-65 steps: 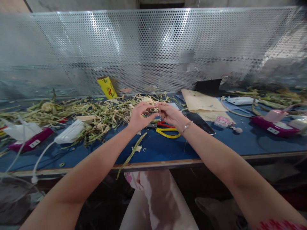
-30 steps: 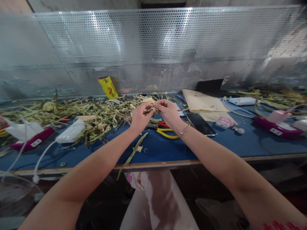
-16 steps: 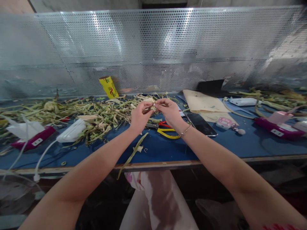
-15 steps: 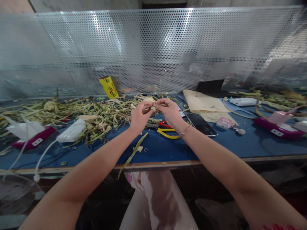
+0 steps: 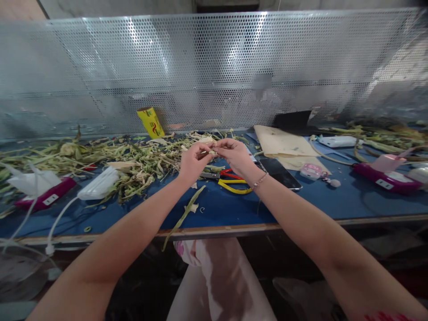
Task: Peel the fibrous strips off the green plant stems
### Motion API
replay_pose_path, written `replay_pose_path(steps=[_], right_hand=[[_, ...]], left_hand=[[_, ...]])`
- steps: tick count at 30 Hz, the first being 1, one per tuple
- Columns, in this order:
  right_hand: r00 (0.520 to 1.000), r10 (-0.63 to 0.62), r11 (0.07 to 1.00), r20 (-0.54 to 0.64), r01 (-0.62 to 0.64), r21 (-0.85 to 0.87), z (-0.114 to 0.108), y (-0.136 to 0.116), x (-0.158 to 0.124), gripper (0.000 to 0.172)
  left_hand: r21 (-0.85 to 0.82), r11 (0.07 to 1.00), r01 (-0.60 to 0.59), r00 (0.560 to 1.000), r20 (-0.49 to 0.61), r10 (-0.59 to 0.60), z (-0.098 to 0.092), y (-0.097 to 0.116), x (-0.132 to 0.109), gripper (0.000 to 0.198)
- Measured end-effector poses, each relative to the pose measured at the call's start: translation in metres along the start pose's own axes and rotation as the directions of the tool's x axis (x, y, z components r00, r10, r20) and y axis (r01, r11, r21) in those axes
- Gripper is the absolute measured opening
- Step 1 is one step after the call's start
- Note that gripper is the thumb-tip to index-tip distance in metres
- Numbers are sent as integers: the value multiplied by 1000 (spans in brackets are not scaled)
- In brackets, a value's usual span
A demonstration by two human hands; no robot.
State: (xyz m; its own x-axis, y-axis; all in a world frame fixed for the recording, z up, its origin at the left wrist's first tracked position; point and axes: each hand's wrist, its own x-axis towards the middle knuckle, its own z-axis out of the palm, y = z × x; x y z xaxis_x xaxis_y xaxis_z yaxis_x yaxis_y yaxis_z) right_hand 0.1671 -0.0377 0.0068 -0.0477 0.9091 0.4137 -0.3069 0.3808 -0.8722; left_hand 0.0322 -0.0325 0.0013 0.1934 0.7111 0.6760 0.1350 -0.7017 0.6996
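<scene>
My left hand and my right hand meet above the middle of the table, fingertips pinched together. Between them is a small pale plant piece, mostly hidden by the fingers. Under my right hand lies a pair of scissors or pliers with red and yellow handles; its dark head points toward my left hand. Close to my left hand, a heap of withered stems and leaves spreads over the blue table. A long green leaf strip hangs over the front edge.
White power adapters and purple power strips with cables lie at both sides. A black phone, brown paper and a pink case are at right. Behind stand a yellow box and a perforated metal panel.
The fingertips have closed in slightly, and less of the pale plant piece shows between them. The things on the table have not moved.
</scene>
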Motion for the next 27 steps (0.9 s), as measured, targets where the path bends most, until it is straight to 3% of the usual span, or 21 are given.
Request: replay_pose_path(steps=[9,17,22,27], right_hand=[[998,-64,998,6,64,-5,1,0,2,20],[987,-156,985,-21,154,-76,0,5,4,12],[973,-221,964,-69,207,-170,1,5,4,7],[955,-294,923,-29,276,-270,1,4,2,4]], left_hand=[[-168,983,67,992,-92,-83,4,4,1,29],[-61,998,11,989,-148,-20,2,6,0,17],[-70,994,81,984,-152,-91,3,5,0,17],[-100,988,116,979,-159,-130,4,8,-1,19]])
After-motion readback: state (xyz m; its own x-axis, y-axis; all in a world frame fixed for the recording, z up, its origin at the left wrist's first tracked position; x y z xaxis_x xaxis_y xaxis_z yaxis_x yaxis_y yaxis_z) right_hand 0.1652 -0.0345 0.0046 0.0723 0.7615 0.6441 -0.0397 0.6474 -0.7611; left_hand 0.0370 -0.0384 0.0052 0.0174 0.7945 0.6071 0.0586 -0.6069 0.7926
